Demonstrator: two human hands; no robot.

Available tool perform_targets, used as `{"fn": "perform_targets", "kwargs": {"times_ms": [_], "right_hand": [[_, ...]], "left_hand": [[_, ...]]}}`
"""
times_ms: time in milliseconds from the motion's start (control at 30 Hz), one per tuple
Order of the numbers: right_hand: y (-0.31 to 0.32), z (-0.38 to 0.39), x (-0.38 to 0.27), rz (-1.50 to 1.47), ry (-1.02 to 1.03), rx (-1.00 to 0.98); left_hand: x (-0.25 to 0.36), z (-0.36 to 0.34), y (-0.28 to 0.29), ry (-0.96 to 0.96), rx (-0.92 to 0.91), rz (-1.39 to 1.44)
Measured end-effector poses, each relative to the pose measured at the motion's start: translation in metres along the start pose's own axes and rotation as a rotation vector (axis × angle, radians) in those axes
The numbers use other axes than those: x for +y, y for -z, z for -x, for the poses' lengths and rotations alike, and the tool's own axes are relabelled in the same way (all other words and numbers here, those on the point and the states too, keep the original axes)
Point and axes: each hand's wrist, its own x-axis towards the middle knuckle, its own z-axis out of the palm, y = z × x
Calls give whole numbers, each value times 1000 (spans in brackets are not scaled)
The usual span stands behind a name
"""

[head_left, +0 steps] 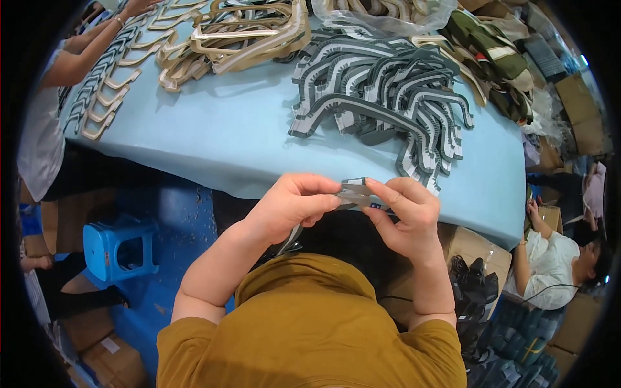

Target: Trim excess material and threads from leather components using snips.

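Close to the table's front edge, my left hand (294,202) and my right hand (409,208) pinch a grey strip-like trim piece (355,191) between thumbs and fingertips, one hand at each end. A grey tail hangs below my left hand and seems to belong to it, though the join is hidden. Just beyond my hands lies a heap of bent dark grey-green trim pieces (362,107) with white backing. They overlap in a loose pile.
The table has a light blue cover (194,129). Beige frame-shaped pieces (249,39) and a clear plastic bag (388,16) lie farther back. A co-worker's arm (84,58) reaches over rows at left. A blue stool (119,249) stands on the floor; a cardboard box (475,252) sits at right.
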Motion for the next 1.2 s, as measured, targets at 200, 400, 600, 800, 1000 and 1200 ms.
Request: {"fn": "perform_targets", "kwargs": {"times_ms": [200,400,600,800,1000,1200], "right_hand": [[0,4,-2,80,55,31],[1,11,0,40,37,53],[1,17,1,-872,-664,70],[-7,12,3,-1374,-899,-60],[1,12,8,-1190,-747,-236],[2,13,5,-995,-624,-206]], "left_hand": [[-1,0,-1,7,-11,-24],[-1,4,-7,6,-10,-42],[-6,10,-29,-747,334,-832],[-27,9,-36,-1046,291,-1092],[-7,13,-23,50,-22,-39],[-13,13,-28,38,-65,-40]]}}
